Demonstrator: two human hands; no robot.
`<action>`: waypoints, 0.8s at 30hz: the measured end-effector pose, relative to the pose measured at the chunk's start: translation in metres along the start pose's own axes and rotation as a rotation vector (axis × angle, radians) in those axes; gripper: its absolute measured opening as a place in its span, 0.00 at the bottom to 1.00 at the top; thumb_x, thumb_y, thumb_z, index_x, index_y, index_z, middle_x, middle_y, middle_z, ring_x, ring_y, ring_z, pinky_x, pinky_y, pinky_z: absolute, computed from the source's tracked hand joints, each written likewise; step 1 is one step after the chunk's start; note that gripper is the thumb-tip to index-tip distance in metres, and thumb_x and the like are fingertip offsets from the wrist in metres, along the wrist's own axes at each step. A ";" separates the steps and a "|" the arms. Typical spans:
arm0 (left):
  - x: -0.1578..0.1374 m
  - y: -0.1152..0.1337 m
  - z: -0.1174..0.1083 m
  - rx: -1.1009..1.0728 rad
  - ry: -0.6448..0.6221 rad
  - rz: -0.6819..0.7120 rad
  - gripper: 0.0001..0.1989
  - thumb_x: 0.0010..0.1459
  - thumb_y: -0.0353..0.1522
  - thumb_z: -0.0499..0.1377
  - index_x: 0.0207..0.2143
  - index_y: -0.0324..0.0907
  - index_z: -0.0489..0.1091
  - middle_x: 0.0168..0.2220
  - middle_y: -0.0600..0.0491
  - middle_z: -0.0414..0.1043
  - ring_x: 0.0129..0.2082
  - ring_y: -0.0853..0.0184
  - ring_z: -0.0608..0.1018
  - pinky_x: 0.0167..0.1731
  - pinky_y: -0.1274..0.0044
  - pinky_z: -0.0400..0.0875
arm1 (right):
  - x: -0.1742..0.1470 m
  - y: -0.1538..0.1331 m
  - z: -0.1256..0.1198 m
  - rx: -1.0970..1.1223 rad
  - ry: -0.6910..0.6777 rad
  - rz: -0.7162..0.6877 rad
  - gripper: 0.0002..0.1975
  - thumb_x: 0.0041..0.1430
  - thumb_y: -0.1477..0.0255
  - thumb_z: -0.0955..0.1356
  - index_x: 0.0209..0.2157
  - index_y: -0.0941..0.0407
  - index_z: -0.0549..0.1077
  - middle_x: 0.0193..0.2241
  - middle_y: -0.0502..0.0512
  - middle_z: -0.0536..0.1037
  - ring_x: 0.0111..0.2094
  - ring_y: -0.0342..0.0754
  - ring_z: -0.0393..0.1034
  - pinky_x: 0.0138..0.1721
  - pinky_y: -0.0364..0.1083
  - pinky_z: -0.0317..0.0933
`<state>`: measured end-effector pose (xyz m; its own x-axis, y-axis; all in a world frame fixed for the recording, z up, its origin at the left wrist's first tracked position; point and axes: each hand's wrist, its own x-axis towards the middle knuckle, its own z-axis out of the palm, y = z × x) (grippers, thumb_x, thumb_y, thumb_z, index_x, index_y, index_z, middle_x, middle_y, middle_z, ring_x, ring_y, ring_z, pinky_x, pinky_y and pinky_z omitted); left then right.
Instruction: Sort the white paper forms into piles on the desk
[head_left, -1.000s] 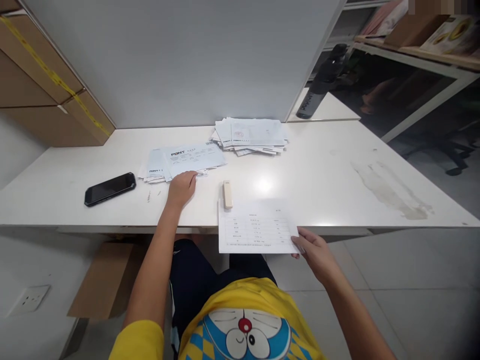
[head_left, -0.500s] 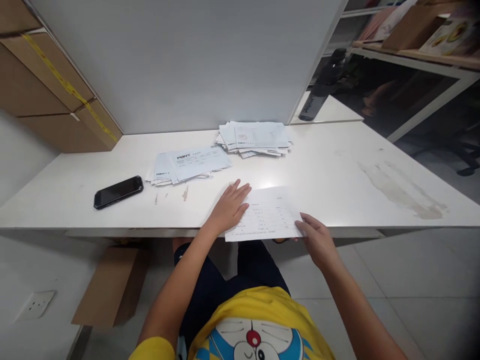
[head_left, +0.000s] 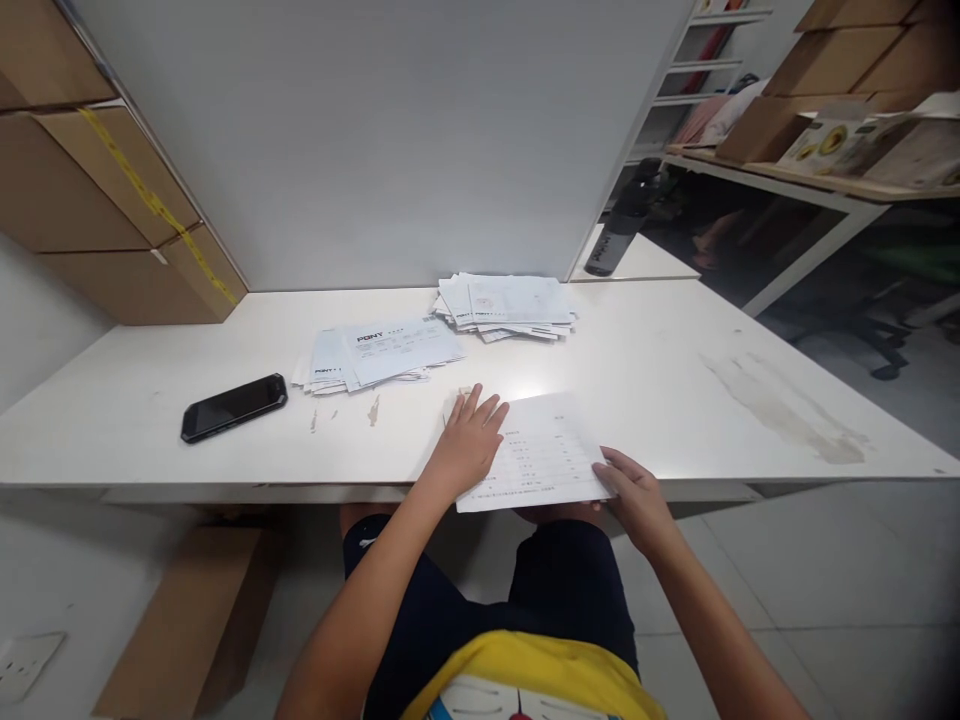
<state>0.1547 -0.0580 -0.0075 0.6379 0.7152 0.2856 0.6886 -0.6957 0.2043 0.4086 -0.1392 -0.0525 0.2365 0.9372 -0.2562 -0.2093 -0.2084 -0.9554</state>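
A white printed sheet of paper lies at the table's front edge, its near side reaching slightly past that edge. My left hand rests flat on the left part of the sheet with its fingers stretched out. At the right edge, my right hand pinches the paper between thumb and fingers. Beyond the sheet are two piles of printed papers: one on the left with "PONY" on its top sheet, and another against the grey panel.
A black phone lies on the left of the white table. Cardboard boxes stand at the back left, with another box beneath the table. Behind the right corner is a dark bottle. A brownish stain marks the right side.
The view has tilted up a little, so everything on the table appears lower. My left hand stays flat on the sheet and my right hand keeps its pinch on the edge.
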 end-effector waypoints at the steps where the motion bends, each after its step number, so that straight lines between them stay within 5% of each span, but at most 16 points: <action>1: 0.000 0.001 0.001 0.017 -0.004 -0.003 0.23 0.70 0.32 0.43 0.65 0.39 0.55 0.67 0.45 0.56 0.72 0.54 0.41 0.69 0.56 0.47 | 0.000 0.000 0.000 -0.013 0.000 -0.002 0.21 0.48 0.58 0.75 0.42 0.54 0.75 0.27 0.51 0.78 0.20 0.45 0.67 0.19 0.45 0.62; 9: -0.002 0.006 -0.011 -0.033 -0.023 -0.008 0.21 0.69 0.30 0.43 0.61 0.40 0.61 0.65 0.45 0.61 0.72 0.56 0.45 0.68 0.56 0.50 | -0.007 -0.010 0.010 -0.047 0.017 -0.011 0.23 0.46 0.58 0.75 0.42 0.56 0.76 0.23 0.52 0.77 0.18 0.46 0.67 0.18 0.45 0.61; 16: 0.001 -0.001 -0.021 -0.283 -0.051 -0.083 0.24 0.72 0.40 0.39 0.64 0.46 0.58 0.65 0.52 0.61 0.71 0.62 0.49 0.70 0.61 0.46 | -0.004 -0.003 0.003 -0.023 -0.032 -0.029 0.20 0.51 0.59 0.74 0.44 0.54 0.76 0.26 0.53 0.79 0.19 0.47 0.70 0.19 0.46 0.62; 24: -0.005 -0.004 -0.032 -0.401 -0.038 -0.202 0.25 0.71 0.44 0.37 0.66 0.55 0.55 0.69 0.56 0.52 0.71 0.61 0.50 0.66 0.64 0.59 | -0.009 -0.008 0.014 -0.007 0.011 -0.021 0.18 0.49 0.58 0.73 0.39 0.54 0.77 0.23 0.51 0.77 0.17 0.47 0.67 0.19 0.47 0.63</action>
<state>0.1374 -0.0607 0.0202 0.5216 0.8362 0.1694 0.6178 -0.5071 0.6010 0.3948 -0.1417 -0.0411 0.2509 0.9383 -0.2380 -0.1980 -0.1909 -0.9614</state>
